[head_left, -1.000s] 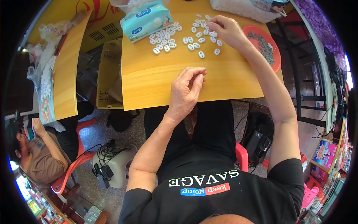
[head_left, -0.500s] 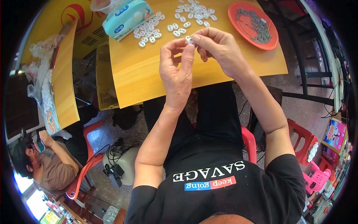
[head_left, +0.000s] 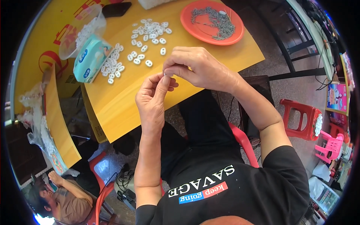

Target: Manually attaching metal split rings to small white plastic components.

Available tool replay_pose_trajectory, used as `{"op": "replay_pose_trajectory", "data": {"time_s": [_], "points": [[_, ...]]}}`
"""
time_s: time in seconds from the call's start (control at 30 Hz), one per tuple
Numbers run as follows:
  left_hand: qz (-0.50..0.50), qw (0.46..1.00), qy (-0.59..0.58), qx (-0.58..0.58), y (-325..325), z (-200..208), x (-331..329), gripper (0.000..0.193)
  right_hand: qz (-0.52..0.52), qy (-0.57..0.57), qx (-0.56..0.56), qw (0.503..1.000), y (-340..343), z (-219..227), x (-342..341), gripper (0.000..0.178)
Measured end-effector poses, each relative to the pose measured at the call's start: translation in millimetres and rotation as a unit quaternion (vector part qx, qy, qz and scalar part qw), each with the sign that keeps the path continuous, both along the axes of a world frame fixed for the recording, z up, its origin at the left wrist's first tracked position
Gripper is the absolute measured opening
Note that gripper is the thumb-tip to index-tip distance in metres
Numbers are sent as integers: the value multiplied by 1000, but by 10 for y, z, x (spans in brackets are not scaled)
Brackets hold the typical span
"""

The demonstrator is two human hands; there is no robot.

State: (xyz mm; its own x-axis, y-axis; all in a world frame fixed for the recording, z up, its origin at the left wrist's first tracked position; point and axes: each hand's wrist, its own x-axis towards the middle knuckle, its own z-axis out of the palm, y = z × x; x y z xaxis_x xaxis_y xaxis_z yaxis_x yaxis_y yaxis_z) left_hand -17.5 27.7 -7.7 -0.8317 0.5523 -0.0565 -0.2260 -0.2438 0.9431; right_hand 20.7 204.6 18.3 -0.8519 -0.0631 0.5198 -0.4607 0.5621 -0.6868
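My left hand (head_left: 150, 103) and my right hand (head_left: 204, 69) meet over the near part of the wooden table (head_left: 123, 108). The left thumb and fingers pinch a small white piece (head_left: 165, 74), now mostly hidden. My right thumb and forefinger press together at the same spot; whatever they grip is covered. Beyond the hands lie loose white oval pieces (head_left: 149, 63), each with two holes, and a larger heap (head_left: 152, 29) of them. A red plate (head_left: 185, 26) at the far right holds many thin grey pieces (head_left: 225, 28), too small to name.
A turquoise tissue pack (head_left: 90, 60) stands at the table's left, before a clear tub (head_left: 67, 47) of white pieces. A dark phone (head_left: 117, 9) lies at the back. On the left, another person (head_left: 71, 202) sits near a second table (head_left: 62, 112). A red stool (head_left: 300, 120) stands right.
The view has swung, so table and hands appear further left and the tub and phone now show. My right hand has turned over the white piece, which my fingers now cover more.
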Motion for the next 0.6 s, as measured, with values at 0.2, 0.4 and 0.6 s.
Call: {"op": "replay_pose_trajectory", "data": {"time_s": [0.2, 0.4, 0.6], "points": [[-22, 1000, 3, -5, 228, -50, 27, 16, -56, -5, -14, 998, 183, -132, 208, 8], [-16, 997, 51, -50, 265, -156, -25, 10, -155, -27, 83, 984, 906, -41, 339, 10], [-51, 993, 90, -48, 248, -174, -50, 7, -236, -119, 176, 948, 1488, 129, 442, 10]]}}
